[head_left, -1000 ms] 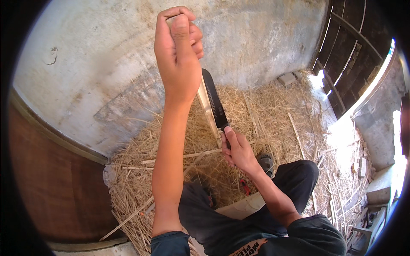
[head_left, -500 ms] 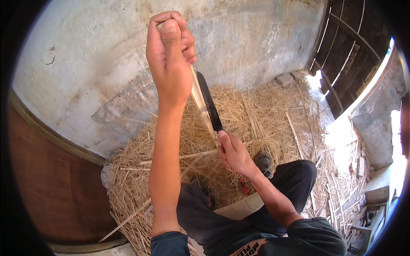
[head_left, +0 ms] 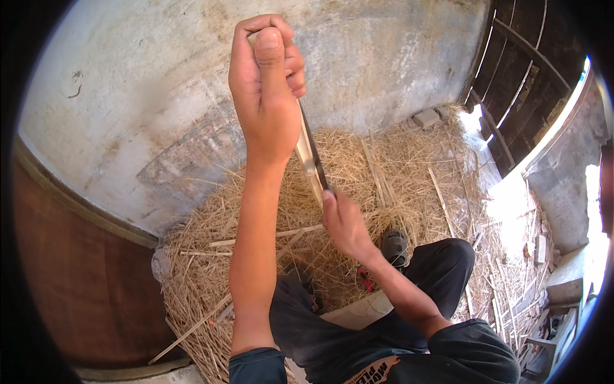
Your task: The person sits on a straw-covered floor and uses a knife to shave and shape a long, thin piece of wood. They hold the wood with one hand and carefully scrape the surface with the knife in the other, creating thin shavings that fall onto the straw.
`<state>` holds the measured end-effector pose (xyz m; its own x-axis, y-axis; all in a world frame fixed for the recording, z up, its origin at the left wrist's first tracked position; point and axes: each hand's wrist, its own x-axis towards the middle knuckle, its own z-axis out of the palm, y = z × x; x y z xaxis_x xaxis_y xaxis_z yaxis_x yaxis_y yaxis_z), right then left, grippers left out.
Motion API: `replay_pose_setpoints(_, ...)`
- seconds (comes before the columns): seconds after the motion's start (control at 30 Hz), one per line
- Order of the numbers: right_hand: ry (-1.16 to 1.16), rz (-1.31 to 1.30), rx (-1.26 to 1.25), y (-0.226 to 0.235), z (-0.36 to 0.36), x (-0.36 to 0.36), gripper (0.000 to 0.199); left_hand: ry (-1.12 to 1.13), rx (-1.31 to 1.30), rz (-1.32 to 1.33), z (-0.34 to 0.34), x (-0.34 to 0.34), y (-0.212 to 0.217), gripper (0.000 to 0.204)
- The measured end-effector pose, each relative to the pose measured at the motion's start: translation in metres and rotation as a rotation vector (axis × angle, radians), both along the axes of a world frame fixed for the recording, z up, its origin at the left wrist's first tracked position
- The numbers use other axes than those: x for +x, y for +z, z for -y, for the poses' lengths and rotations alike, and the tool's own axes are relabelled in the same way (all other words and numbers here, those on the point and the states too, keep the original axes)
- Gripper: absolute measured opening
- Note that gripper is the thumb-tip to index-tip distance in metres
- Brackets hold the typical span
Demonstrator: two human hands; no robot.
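Observation:
My left hand (head_left: 268, 83) is raised high at the top, fingers wrapped around the upper end of a pale split strip of wood or bamboo (head_left: 306, 157). The strip slants down from that fist toward my right hand (head_left: 345, 221). A long, dark-bladed knife (head_left: 316, 153) lies along the strip's right side, its blade seen nearly edge-on. My right hand is closed at the knife's lower end, its fingers hiding the handle. The strip's lower end is hidden at my right hand, and the blade's tip ends near my left hand.
Straw-like shavings (head_left: 409, 166) cover the floor, with loose strips (head_left: 441, 201) among them. A stained wall (head_left: 173, 96) rises ahead. A brown panel (head_left: 77, 269) stands at left. My shoe (head_left: 394, 246) and dark-trousered knee (head_left: 448, 262) are below my right arm.
My left hand has shifted slightly right with the strip. My right hand has moved slightly up, and the knife blade has turned from broadside to nearly edge-on, closer against the strip.

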<state>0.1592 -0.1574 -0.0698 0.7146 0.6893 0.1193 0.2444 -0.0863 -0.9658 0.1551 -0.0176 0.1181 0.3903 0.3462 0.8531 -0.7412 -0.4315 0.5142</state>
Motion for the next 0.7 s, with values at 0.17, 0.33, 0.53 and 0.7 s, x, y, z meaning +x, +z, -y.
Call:
replay_pose_setpoints(0.17, 0.091, -0.094, 0.003, 0.011, 0.003, 0.002, 0.042, 0.021, 0.001, 0.008, -0.008, -0.005, -0.005, 0.031)
replay_pose_setpoints(0.33, 0.026, -0.011, 0.095, 0.039, 0.001, -0.007, 0.041, 0.018, -0.013, -0.003, -0.001, -0.004, -0.001, 0.029)
replay_pose_setpoints(0.53, 0.034, -0.153, 0.031, -0.008, -0.01, 0.013, 0.04, -0.015, -0.01, -0.005, -0.006, -0.001, -0.001, 0.027)
replay_pose_setpoints(0.7, 0.092, -0.058, 0.119, 0.061, -0.004, 0.006, 0.038, -0.007, -0.026, -0.019, 0.0, -0.006, 0.0, 0.029)
